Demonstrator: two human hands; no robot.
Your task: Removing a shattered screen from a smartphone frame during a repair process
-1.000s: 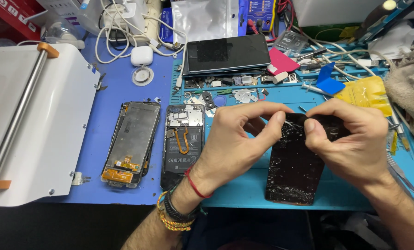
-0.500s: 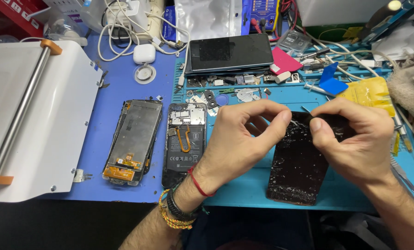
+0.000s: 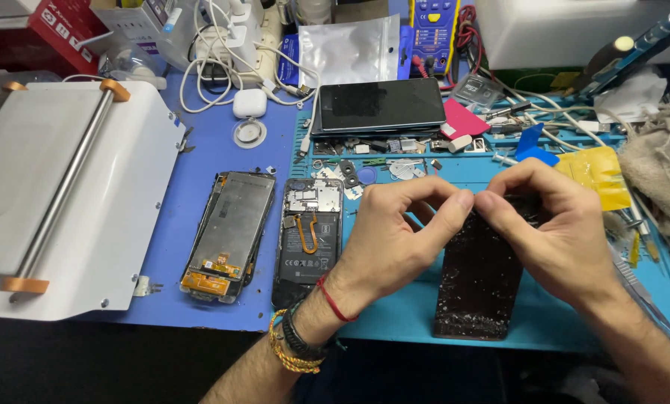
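One cracked dark screen panel (image 3: 479, 288) lies lengthwise on the teal mat (image 3: 395, 318) at the right half of the bench, its lower end speckled with glass debris and pointing toward the person. Both hands meet over its upper end. The left hand (image 3: 395, 239) comes in from below, wrist bent, fingers curled with thumb and forefinger pinched together at the panel's top edge; the right hand (image 3: 552, 232) mirrors it from the right side, fingers closed down and its fingertips touching those of the left. Whether something small is pinched between them cannot be told.

Just left of the left hand lie two opened phones side by side: one phone body (image 3: 309, 239) with an orange flex cable showing, straddling the mat's edge, and one display frame (image 3: 229, 236) on the blue mat (image 3: 223, 150). Above the hands rests one intact dark phone (image 3: 380, 105), screen up. One white machine (image 3: 58, 202) with a metal bar occupies the bench's left end. One yellow cloth (image 3: 597, 176) lies right of the hands.
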